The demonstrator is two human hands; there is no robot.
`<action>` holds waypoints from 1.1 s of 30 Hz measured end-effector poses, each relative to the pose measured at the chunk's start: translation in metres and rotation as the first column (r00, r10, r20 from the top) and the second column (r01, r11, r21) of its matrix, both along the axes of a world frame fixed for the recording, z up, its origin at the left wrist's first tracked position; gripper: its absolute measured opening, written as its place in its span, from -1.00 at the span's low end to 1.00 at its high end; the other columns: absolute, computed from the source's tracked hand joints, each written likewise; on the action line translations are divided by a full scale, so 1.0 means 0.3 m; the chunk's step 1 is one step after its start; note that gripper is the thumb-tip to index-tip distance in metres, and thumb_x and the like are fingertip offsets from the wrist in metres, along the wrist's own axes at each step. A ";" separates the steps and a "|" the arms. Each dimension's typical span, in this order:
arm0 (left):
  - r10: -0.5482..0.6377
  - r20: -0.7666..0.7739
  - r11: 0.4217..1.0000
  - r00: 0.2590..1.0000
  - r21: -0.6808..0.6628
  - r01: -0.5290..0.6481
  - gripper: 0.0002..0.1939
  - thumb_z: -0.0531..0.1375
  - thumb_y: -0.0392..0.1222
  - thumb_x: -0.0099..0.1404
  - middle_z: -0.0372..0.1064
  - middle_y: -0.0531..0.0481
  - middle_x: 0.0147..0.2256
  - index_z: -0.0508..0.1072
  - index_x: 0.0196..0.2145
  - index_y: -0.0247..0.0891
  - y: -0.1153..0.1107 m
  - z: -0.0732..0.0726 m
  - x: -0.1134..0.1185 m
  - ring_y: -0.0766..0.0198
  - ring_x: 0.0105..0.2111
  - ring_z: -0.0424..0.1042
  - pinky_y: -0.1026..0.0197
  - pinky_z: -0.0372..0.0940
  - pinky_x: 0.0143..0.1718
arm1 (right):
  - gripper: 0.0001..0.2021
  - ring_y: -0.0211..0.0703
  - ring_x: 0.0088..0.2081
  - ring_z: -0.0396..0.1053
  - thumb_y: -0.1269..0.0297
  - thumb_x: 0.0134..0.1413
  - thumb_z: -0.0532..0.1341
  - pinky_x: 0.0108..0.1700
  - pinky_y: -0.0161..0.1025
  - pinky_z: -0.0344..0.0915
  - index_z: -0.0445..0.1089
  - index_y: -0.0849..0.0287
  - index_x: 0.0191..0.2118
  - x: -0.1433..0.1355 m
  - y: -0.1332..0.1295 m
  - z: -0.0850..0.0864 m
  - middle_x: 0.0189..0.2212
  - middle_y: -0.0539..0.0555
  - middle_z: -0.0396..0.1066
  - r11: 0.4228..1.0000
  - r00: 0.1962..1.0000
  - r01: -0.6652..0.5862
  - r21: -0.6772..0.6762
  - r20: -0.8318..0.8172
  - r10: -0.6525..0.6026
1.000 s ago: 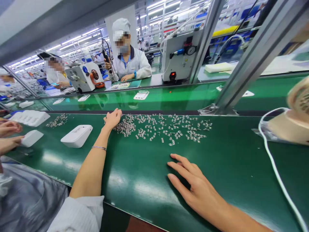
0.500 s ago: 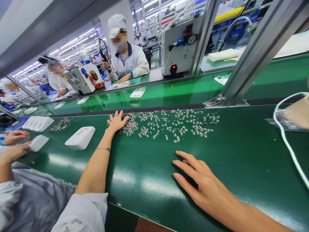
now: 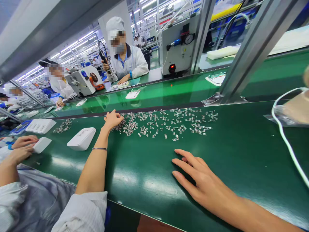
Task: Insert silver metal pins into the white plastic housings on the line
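Bent into a narrow curl, our left hand (image 3: 113,120) is at the left end of the larger of two loose groups of small metal parts (image 3: 130,124); whether it pinches any, we cannot tell. Our right hand (image 3: 201,175) is wide open near the green work surface (image 3: 142,167). The parts are too many to count. Left of us we see three white cases: one plain (image 3: 82,138), one slotted (image 3: 40,126) beside a blue tray (image 3: 20,127), its contents unclear, and one (image 3: 42,145) at a co-worker's two hands (image 3: 24,146).
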State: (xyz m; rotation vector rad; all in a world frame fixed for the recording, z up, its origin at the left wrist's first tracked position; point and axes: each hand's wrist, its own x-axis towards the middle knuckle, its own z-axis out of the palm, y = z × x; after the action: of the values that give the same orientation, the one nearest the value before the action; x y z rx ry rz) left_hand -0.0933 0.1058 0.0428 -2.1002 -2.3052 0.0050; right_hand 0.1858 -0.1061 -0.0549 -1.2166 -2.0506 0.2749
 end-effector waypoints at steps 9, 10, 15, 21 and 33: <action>-0.152 -0.023 0.969 0.988 -0.200 0.144 -0.71 0.14 -0.06 0.28 0.35 -0.08 -0.10 0.40 -0.15 -0.32 -0.021 0.074 0.009 0.17 -0.09 0.35 -0.01 0.29 -0.06 | -0.70 -0.02 -0.18 0.39 0.25 0.21 0.00 -0.24 -0.05 0.44 0.44 0.24 -0.20 0.003 -0.002 0.002 -0.02 0.34 0.31 0.997 0.999 -0.013 0.075 0.054 0.009; -0.136 -0.043 0.967 0.990 -0.221 0.124 -0.71 0.14 -0.06 0.27 0.37 -0.07 -0.13 0.40 -0.16 -0.32 -0.019 0.071 0.007 0.19 -0.14 0.37 0.02 0.31 -0.10 | -0.70 -0.01 -0.18 0.39 0.25 0.21 0.00 -0.24 -0.05 0.44 0.44 0.25 -0.20 0.002 -0.001 0.001 -0.02 0.35 0.31 0.996 0.998 -0.014 0.083 0.058 0.009; -0.114 -0.112 0.962 0.987 -0.260 0.082 -0.74 0.14 -0.07 0.28 0.37 -0.05 -0.17 0.40 -0.17 -0.31 -0.002 0.039 0.006 0.23 -0.18 0.38 0.08 0.34 -0.15 | -0.70 0.00 -0.19 0.39 0.27 0.21 -0.01 -0.25 -0.05 0.44 0.43 0.28 -0.20 -0.002 0.000 -0.003 -0.04 0.36 0.32 0.991 0.997 -0.008 0.131 0.075 -0.002; -0.094 -0.132 0.976 0.987 -0.207 0.065 -0.72 0.13 -0.07 0.28 0.36 -0.06 -0.16 0.38 -0.14 -0.30 0.003 0.048 -0.004 0.23 -0.18 0.38 0.09 0.34 -0.16 | -0.68 0.00 -0.18 0.39 0.26 0.22 -0.03 -0.24 -0.05 0.44 0.43 0.28 -0.21 0.000 0.002 -0.001 -0.05 0.36 0.33 0.989 0.996 -0.019 0.144 0.094 0.006; -0.134 -0.009 0.972 0.991 -0.194 0.130 -0.72 0.12 -0.05 0.29 0.38 -0.03 -0.22 0.40 -0.19 -0.34 -0.025 0.062 0.024 0.25 -0.24 0.39 0.10 0.35 -0.21 | -0.70 0.01 -0.18 0.40 0.28 0.21 -0.01 -0.26 -0.07 0.45 0.43 0.29 -0.20 0.003 0.002 0.003 -0.05 0.37 0.32 0.986 0.996 -0.021 0.165 0.092 0.006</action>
State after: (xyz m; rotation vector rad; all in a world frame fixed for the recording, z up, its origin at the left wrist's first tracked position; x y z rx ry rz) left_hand -0.0862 0.0984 0.0613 -2.3267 -2.2293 0.2588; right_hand 0.1867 -0.1054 -0.0541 -1.1314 -2.1144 0.0538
